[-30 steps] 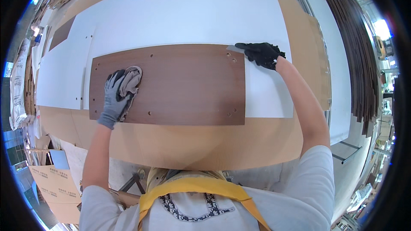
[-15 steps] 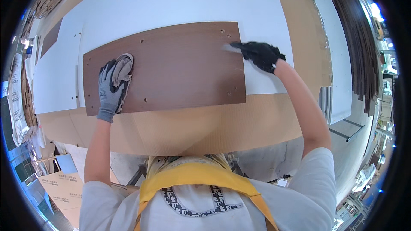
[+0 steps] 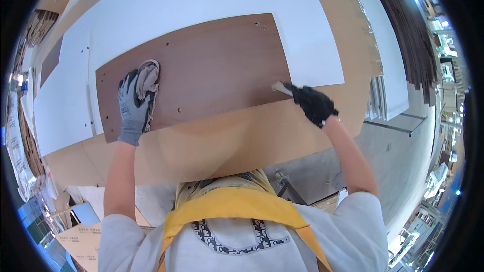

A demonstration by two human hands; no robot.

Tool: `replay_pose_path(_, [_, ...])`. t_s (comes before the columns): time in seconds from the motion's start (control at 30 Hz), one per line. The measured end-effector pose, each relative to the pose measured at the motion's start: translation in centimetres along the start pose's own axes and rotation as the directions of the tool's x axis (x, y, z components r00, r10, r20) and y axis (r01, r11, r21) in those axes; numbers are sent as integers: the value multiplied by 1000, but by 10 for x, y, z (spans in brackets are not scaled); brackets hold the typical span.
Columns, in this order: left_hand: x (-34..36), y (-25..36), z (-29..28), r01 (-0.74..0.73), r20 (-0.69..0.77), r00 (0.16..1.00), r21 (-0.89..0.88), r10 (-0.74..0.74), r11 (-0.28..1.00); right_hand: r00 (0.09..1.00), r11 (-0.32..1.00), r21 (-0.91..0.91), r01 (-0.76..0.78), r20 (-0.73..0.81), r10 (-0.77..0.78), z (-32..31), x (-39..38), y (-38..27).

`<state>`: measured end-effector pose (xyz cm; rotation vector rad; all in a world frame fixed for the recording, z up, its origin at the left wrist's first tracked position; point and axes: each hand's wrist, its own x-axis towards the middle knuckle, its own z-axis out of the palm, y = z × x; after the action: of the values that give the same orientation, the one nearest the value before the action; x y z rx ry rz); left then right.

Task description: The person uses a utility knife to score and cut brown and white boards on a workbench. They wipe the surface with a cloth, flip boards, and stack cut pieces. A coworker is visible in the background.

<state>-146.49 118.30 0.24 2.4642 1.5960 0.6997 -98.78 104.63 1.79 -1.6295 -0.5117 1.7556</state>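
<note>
Left hand (image 3: 133,106) fingers clutch rag (image 3: 147,76) on brown panel (image 3: 201,73); right hand (image 3: 315,105) pinches brush (image 3: 280,88).

I can't make out the small pale tool (image 3: 280,87) in my right hand (image 3: 315,105), partly hidden at the brown panel's (image 3: 201,70) corner.

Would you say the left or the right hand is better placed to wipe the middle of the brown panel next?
Probably the left. The left hand already presses the rag flat on the brown panel, so it could slide straight inward. The right hand sits at the panel's lower right corner, pinching a small pale thing, with no rag.
</note>
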Motion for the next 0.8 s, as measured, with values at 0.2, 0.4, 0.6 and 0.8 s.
replay_pose_path(0.2, [-38,-50,-32,24,79,997,-67,-18,997,832,750,-606,266,-249,-496,41,-12,37])
replay_pose_path(0.4, [-74,-111,-58,-55,-3,998,-177,55,983,657,688,-725,-24,-530,-536,79,8,53])
replay_pose_path(0.6, [-82,-119,-48,2,-128,990,-426,-63,905,742,682,-732,-2,-458,-489,228,-2,62])
replay_pose_path(0.8, [-79,-137,-58,220,99,940,-906,-325,361,891,412,-904,112,-92,-444,434,17,91])
